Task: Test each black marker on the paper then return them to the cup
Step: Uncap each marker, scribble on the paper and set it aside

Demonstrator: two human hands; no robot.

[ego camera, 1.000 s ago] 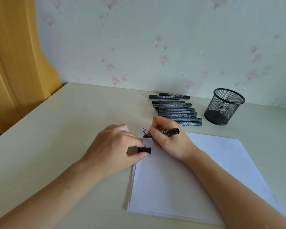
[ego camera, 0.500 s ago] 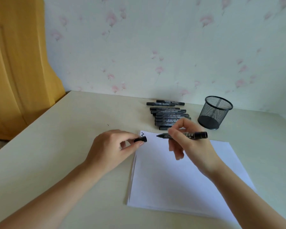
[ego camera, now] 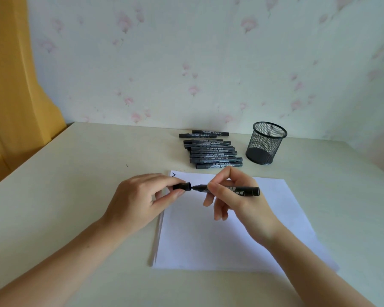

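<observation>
Both arms were cut off at the bottom edge. Over the white paper (ego camera: pixel 220 229), the left hand (ego camera: pixel 140 200) pinched a small black cap (ego camera: pixel 182 186), and part of the cap was hidden by the fingers. The right hand (ego camera: pixel 235 196) held the black marker (ego camera: pixel 237 190) lying flat, its tip right at the cap's open end. A little black squiggle (ego camera: pixel 173 174) peeked out at the paper's far corner. Farther back lay a row of markers (ego camera: pixel 213 152); their writing was too small to read. Beside them stood the mesh cup (ego camera: pixel 267 142).
</observation>
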